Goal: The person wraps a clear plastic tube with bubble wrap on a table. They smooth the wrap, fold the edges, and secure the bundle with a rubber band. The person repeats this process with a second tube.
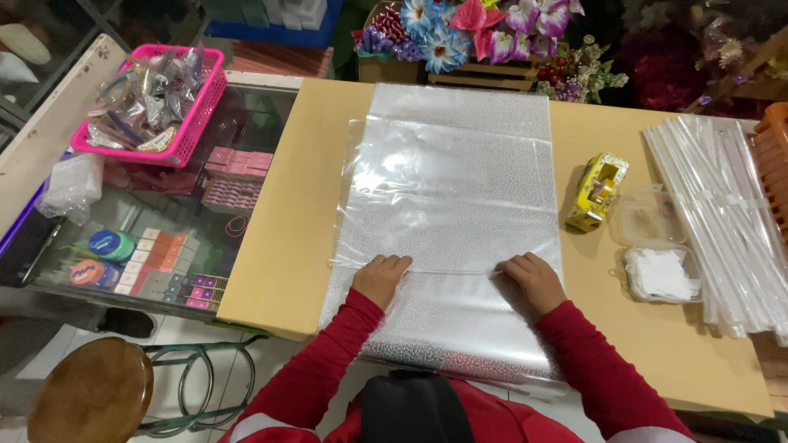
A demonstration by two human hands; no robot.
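I saw my left hand [380,277] and right hand [533,279] pressed down on a clear plastic sheet [451,197], fingers curled under and knuckles up, each pinning a fold line that ran between them; neither hand closed around anything, they only bore down on the film. The sheet lay lengthwise down the middle of a tan table [283,238], its near end rolled over the table's front edge toward my red sleeves [328,361].

Right of the sheet, on the table, sat a small yellow box [597,191], and just past it a clear plastic container [657,246] with white pieces inside. Farther right lay a bundle of long clear sleeves [722,205], and an orange crate [771,156] stood at the table's right edge.

Left of the sheet, beyond the table's edge, I saw a glass display case [164,238] with small coloured packs under the glass, and a pink basket [152,102] full of wrapped items on top of it. Behind the sheet's far end stood artificial flowers [476,33]. Below the case, on a tiled floor, was a round wooden stool [90,394].
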